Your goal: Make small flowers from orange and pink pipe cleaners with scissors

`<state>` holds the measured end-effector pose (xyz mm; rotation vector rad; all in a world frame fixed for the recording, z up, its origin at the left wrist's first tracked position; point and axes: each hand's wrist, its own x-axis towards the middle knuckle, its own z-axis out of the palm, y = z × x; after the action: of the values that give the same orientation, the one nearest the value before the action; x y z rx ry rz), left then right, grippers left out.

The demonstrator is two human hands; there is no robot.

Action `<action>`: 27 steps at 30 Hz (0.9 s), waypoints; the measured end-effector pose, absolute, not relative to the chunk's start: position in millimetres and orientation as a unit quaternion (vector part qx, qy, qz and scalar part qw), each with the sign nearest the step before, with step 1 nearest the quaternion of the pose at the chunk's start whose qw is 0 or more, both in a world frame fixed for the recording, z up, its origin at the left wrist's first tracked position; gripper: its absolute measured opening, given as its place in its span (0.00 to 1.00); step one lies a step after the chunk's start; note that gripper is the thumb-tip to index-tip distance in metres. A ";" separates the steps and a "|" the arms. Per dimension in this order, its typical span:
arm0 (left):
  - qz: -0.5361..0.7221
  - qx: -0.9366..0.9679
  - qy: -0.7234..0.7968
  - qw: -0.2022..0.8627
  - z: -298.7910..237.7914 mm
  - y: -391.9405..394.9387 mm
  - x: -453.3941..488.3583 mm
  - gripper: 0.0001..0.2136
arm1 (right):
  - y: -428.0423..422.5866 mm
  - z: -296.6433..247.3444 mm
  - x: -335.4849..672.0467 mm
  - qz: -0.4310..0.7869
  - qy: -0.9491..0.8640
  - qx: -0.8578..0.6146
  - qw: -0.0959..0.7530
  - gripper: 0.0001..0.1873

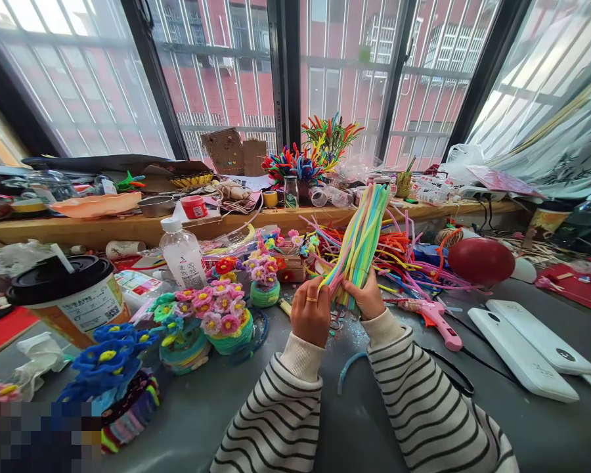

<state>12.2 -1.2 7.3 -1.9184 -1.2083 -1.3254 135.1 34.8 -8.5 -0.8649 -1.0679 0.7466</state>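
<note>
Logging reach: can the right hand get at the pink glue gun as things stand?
Probably not yet: the right hand holds the colorful bundle, though the pink glue gun lies nearby, handle uncovered.

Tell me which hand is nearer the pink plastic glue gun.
Right. The right hand, gripping the pastel fuzzy-stem bundle, is just left of the glue gun; the left hand is farther left, at the bundle's left edge.

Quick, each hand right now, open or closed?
Left hand: closed, gripping the pipe-cleaner bundle at its lower left.
Right hand: closed, holding the same bundle.
</note>
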 end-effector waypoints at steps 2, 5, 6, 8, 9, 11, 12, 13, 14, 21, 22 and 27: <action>-0.498 -0.725 -0.416 0.229 5.0 0.9 12.4 0.05 | 33.2 -6.2 134.1 0.343 -0.481 -0.377 0.713 0.32; -0.510 -0.734 -0.411 0.182 0.1 3.8 12.6 0.06 | 29.0 -1.6 131.1 0.361 -0.482 -0.350 0.717 0.31; -0.513 -0.733 -0.414 0.169 -1.1 4.1 12.9 0.06 | 27.5 0.0 129.7 0.368 -0.482 -0.341 0.719 0.30; -0.520 -0.725 -0.428 0.146 -1.9 3.5 13.5 0.06 | 24.6 3.0 126.9 0.379 -0.482 -0.327 0.719 0.31; -0.525 -0.719 -0.438 0.128 -1.7 2.9 13.7 0.06 | 23.5 4.3 125.6 0.384 -0.483 -0.324 0.717 0.32; -0.535 -0.707 -0.456 0.076 -0.3 1.7 13.5 0.05 | 22.1 5.8 124.0 0.387 -0.489 -0.327 0.710 0.35; -0.539 -0.701 -0.464 0.047 0.4 1.3 13.2 0.04 | 21.8 6.0 123.7 0.387 -0.494 -0.330 0.705 0.36; -0.543 -0.696 -0.470 0.020 1.1 1.1 12.8 0.04 | 21.8 5.8 123.7 0.387 -0.500 -0.333 0.700 0.37; -0.546 -0.692 -0.473 -0.001 1.7 0.9 12.5 0.04 | 22.1 5.4 123.9 0.388 -0.505 -0.335 0.694 0.37; -0.550 -0.701 -0.452 -0.040 0.4 -0.7 16.2 0.04 | 27.0 -2.9 126.6 0.374 -0.488 -0.363 0.700 0.37; -0.547 -0.706 -0.447 -0.041 -0.1 -1.2 17.2 0.04 | 27.9 -4.2 127.0 0.372 -0.484 -0.366 0.703 0.36; -0.524 -0.731 -0.436 -0.036 -0.7 -4.2 20.7 0.05 | 31.2 -6.5 129.6 0.389 -0.461 -0.362 0.711 0.31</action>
<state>20.7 -4.2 -0.7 -2.3503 -1.4014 -1.6843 129.6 31.2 -6.5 -0.8039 -1.0216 0.8634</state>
